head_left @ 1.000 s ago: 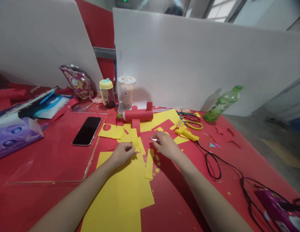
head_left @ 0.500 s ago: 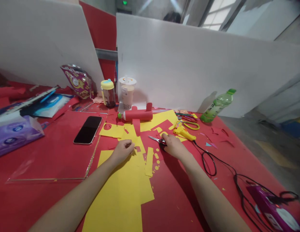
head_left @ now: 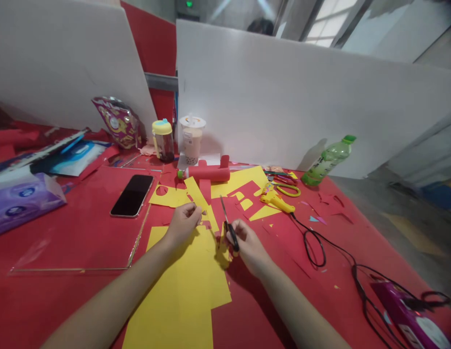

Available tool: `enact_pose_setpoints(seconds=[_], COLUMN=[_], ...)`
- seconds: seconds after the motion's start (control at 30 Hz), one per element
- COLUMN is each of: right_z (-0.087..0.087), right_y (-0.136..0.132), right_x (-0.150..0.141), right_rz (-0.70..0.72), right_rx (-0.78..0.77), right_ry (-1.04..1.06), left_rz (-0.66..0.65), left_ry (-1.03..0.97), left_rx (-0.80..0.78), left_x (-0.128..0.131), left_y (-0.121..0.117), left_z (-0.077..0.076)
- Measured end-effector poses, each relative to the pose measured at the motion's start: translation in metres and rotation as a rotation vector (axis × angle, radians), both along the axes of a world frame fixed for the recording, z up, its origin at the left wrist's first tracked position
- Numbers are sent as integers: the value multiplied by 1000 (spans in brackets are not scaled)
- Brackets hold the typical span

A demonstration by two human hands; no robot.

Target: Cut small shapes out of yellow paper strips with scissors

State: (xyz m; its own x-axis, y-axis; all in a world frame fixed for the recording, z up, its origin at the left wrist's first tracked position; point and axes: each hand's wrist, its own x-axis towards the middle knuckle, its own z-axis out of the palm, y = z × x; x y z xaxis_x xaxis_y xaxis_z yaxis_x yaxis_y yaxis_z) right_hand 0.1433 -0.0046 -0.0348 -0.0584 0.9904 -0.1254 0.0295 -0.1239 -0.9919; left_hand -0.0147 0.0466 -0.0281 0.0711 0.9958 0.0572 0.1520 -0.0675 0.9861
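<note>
My right hand (head_left: pixel 245 237) grips a pair of scissors (head_left: pixel 232 236) by the black handles, blades pointing up and away over the paper. My left hand (head_left: pixel 183 220) is closed in a pinch just left of the blades; a tiny scrap shows at its fingertips, too small to name. Beside those fingers a narrow yellow paper strip (head_left: pixel 199 196) slants toward a red paper-wrapped bottle (head_left: pixel 209 173) lying on its side. Under my left forearm lies a large yellow paper sheet (head_left: pixel 178 300). Small yellow bits by the right hand are partly hidden.
Rightward lie a yellow glue gun (head_left: pixel 276 199), its black cord, yellow-handled scissors (head_left: pixel 288 190) and a green bottle (head_left: pixel 327 162). A phone (head_left: pixel 132 195) rests on the left. A drink cup (head_left: pixel 192 140) and yellow-lidded bottle (head_left: pixel 163 140) stand before white boards (head_left: pixel 283 102).
My right hand has moved left and nearer to me, raising the scissors and turning the blades upward. A yellow strip now slants across the red bottle's near end. My left hand has shifted slightly.
</note>
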Motion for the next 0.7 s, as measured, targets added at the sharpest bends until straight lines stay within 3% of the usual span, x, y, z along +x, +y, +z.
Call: enact_pose_setpoints(seconds=[0.3, 0.47, 0.57, 0.7], right_z=[-14, -9, -7, -5], right_y=[-15, -14, -11, -8], right_x=[-25, -18, -13, -10], right_rz=[130, 119, 58, -103], right_rx=[-93, -48, -3, 89], right_ry=[454, 511, 508, 448], left_rz=[-9, -65, -162, -437], left_ry=[94, 188, 233, 314], left_rx=[100, 126, 119, 89], left_x=[9, 10, 4, -1], left_y=[3, 1, 4, 6], left_z=[21, 21, 23, 30])
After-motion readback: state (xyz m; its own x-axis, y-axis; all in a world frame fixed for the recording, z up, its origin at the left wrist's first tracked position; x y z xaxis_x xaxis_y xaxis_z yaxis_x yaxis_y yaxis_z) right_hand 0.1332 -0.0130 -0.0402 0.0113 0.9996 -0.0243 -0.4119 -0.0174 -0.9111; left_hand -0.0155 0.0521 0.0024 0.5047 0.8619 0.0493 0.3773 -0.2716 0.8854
